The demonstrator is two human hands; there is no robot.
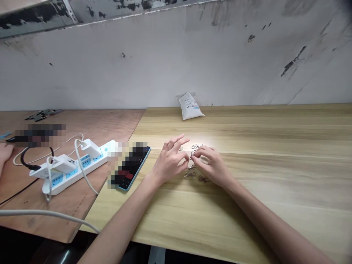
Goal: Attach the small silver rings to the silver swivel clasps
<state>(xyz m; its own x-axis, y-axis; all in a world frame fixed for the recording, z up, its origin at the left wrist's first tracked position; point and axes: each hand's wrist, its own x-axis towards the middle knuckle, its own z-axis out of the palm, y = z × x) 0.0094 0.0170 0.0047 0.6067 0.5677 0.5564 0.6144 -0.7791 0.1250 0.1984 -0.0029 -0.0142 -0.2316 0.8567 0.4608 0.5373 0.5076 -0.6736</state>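
Observation:
My right hand [211,165] pinches a small metal key ring [193,154] between thumb and forefinger above the table. Close beside it, my left hand [173,158] has its thumb and forefinger pressed together, with the other fingers raised and spread. Whatever lies in that left pinch is too small to make out. Metal swivel clasps with rings [189,175] lie on the table just below the fingertips, and another clasp [203,179] rests under my right hand. Beyond the fingers is a small cluster of clasps [195,146], partly hidden by my right hand. A single ring [180,149] shows behind my left fingers.
A phone [134,168] lies left of my left arm on the light wooden table [275,176]. A white packet [190,106] sits near the wall. On the adjoining brown table, a power strip [82,168] carries chargers and cables. Another person's hand [5,152] appears far left.

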